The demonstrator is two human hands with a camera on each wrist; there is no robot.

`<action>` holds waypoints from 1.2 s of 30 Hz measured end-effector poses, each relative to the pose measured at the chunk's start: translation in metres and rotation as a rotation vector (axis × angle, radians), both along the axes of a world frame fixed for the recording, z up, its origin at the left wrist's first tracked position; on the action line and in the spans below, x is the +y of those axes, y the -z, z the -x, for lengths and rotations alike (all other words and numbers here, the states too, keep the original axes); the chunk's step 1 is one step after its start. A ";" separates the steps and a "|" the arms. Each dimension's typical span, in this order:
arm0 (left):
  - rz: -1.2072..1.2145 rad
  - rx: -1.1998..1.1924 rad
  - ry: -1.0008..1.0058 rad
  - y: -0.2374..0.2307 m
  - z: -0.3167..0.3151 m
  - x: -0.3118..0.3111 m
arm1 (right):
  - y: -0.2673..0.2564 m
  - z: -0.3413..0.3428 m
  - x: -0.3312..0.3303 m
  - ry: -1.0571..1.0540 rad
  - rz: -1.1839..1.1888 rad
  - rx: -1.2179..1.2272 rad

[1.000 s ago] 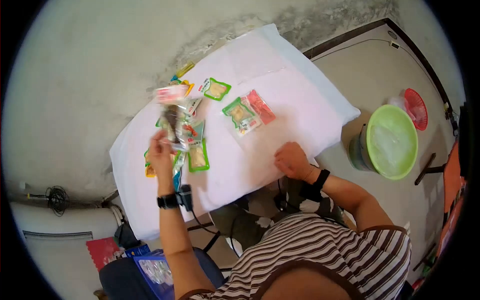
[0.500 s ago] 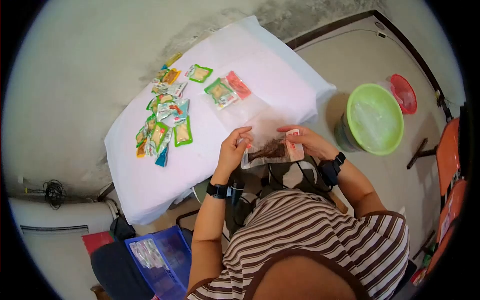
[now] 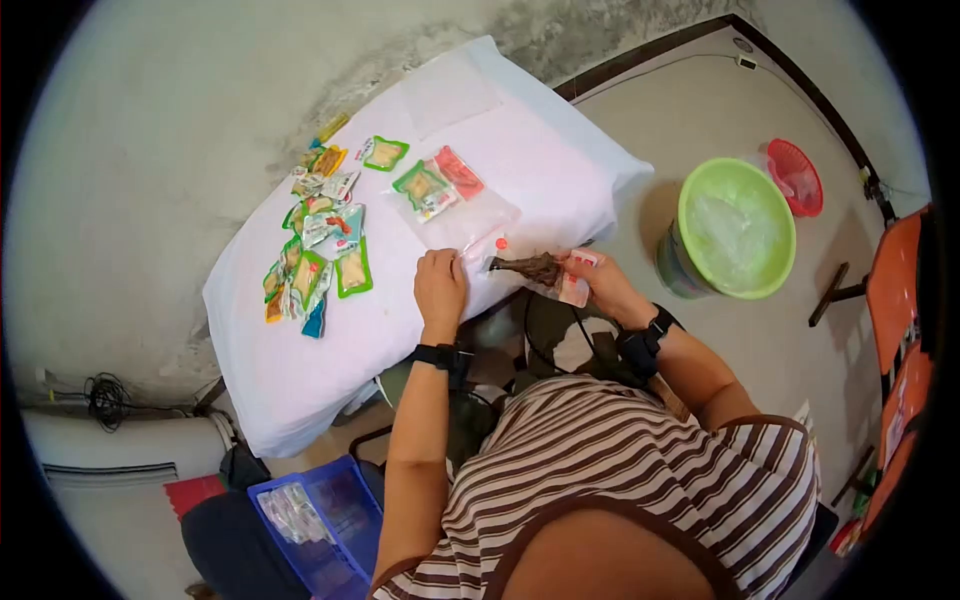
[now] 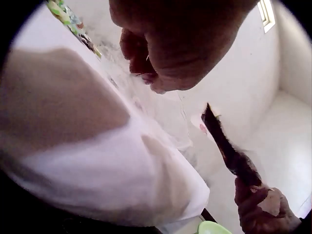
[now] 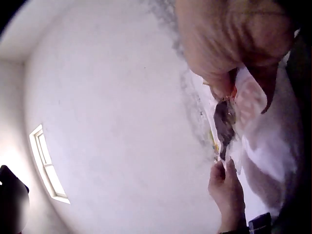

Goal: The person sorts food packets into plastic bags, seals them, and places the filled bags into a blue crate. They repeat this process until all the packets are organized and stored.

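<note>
My right hand [image 3: 612,288] grips one end of a clear packet of dark brown, drumstick-shaped meat [image 3: 535,268] with a red-and-white label, just over the table's near edge. The meat's thin end points toward my left hand [image 3: 440,290]. In the left wrist view, the left fingers curl under, pinching clear film. That hand sits at the lower edge of a large clear plastic bag [image 3: 488,217] on the white-covered table [image 3: 550,170]. A green-edged food packet [image 3: 425,190] and a red packet [image 3: 459,174] lie at the bag's far end, side by side.
Several food packets [image 3: 304,270] form a row along the table's left side, with another green-edged packet [image 3: 384,153] behind. A lime-green tub [image 3: 688,225] and red basket [image 3: 820,190] stand on the floor at right. A blue crate [image 3: 350,500] is at lower left.
My left hand carried the meat packet from the left pile toward my body. Now the right hand holds it, and the left has moved off to the bag's edge.
</note>
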State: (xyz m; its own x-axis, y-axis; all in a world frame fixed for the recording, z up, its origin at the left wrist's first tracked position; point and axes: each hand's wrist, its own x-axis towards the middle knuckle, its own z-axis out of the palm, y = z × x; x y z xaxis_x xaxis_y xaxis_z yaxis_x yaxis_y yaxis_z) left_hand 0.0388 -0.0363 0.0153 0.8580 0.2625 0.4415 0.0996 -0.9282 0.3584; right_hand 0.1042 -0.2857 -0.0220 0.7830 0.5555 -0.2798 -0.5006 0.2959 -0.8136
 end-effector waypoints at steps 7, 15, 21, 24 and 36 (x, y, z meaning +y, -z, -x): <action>0.182 -0.164 0.000 -0.004 -0.003 -0.004 | -0.003 0.004 0.027 0.078 0.003 -0.113; 0.121 -0.247 0.019 -0.014 -0.011 -0.006 | -0.004 0.014 0.066 0.275 -0.219 0.080; 0.190 -0.261 0.064 -0.009 -0.011 -0.010 | -0.002 0.003 0.094 0.161 -0.214 0.065; 0.224 -0.270 0.082 -0.005 -0.011 -0.011 | -0.010 -0.017 0.112 0.019 -0.137 0.029; 0.328 -0.299 0.041 0.013 -0.003 -0.020 | -0.007 -0.059 0.176 -0.319 -0.265 0.188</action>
